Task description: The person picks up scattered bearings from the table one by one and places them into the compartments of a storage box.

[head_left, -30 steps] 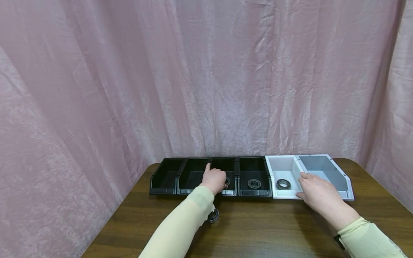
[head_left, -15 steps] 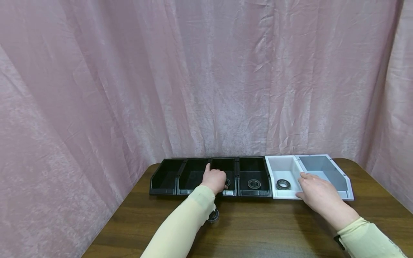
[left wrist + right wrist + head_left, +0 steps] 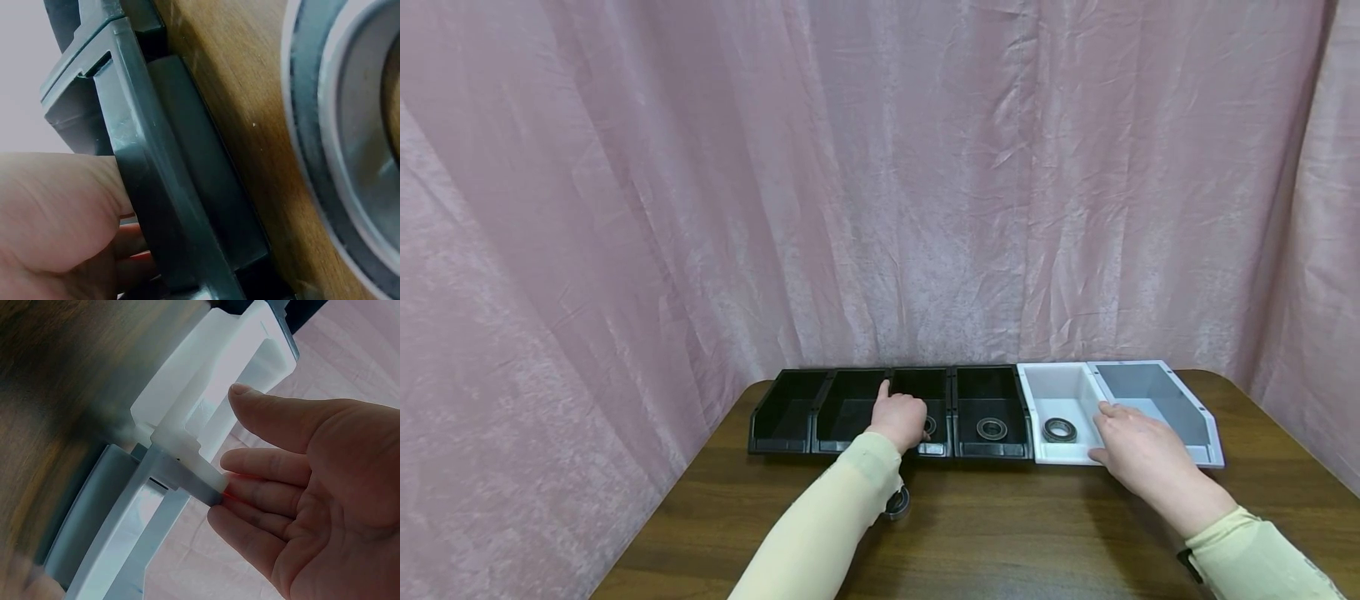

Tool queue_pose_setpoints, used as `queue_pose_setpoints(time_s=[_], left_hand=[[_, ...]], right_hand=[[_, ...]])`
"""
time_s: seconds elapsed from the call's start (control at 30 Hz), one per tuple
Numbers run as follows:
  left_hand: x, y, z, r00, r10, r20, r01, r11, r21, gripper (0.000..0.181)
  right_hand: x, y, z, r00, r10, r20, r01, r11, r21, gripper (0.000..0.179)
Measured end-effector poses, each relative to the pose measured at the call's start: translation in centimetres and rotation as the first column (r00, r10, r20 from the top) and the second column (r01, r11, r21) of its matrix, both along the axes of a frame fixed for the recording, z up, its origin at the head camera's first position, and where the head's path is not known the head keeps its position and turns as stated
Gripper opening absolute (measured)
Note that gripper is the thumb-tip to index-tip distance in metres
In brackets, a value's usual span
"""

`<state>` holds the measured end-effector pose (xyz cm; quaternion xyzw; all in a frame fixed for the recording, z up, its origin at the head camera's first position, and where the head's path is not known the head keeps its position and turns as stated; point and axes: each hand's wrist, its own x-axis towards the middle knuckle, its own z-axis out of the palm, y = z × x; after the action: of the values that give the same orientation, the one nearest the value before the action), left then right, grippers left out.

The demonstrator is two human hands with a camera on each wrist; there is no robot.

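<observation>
In the head view my left hand [image 3: 898, 418] reaches over the dividing wall between two black bins, one finger stretched forward. Its thumb side partly covers a bearing [image 3: 930, 425] in the right-hand one of these. Behind the black bin's front lip [image 3: 169, 187], the left wrist view shows thumb and fingers, tips hidden. My right hand [image 3: 1138, 446] rests at the wall between the white bin [image 3: 1052, 379] and the grey bin [image 3: 1138, 375]. Its fingers lie loosely extended against that wall in the right wrist view, holding nothing. Another bearing [image 3: 1059, 430] lies in the white bin.
A bearing [image 3: 897, 502] sits on the wooden table [image 3: 985, 533], partly behind the left sleeve. One more bearing [image 3: 992, 428] lies in the black bin [image 3: 988, 387] beside the white one. The bins stand side by side before a pink curtain [image 3: 880, 183].
</observation>
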<state>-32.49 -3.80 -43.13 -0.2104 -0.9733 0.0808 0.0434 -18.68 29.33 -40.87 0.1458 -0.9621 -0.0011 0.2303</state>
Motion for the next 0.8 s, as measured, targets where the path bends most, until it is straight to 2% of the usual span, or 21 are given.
queue_pose_setpoints(time_s=[0.17, 0.47, 0.63, 0.8], left_hand=[[0.1, 0.0, 0.1, 1.000, 0.005, 0.010, -0.005, 1.000, 0.001, 0.018], [-0.6, 0.0, -0.5, 1.000, 0.005, 0.011, -0.004, 1.000, -0.006, 0.018], [-0.2, 0.1, -0.2, 1.000, 0.007, 0.012, -0.007, 1.000, -0.006, 0.019], [0.7, 0.2, 0.7, 1.000, 0.016, 0.022, -0.016, 1.000, -0.001, 0.018]], right_hand=[[0.0, 0.0, 0.0, 1.000, 0.000, -0.001, 0.000, 1.000, -0.001, 0.042], [0.0, 0.0, 0.1, 1.000, -0.002, 0.001, 0.002, 1.000, -0.001, 0.041], [0.0, 0.0, 0.1, 1.000, -0.002, 0.003, 0.002, 1.000, 0.000, 0.042], [0.1, 0.0, 0.1, 1.000, 0.002, -0.001, -0.002, 1.000, -0.001, 0.042]])
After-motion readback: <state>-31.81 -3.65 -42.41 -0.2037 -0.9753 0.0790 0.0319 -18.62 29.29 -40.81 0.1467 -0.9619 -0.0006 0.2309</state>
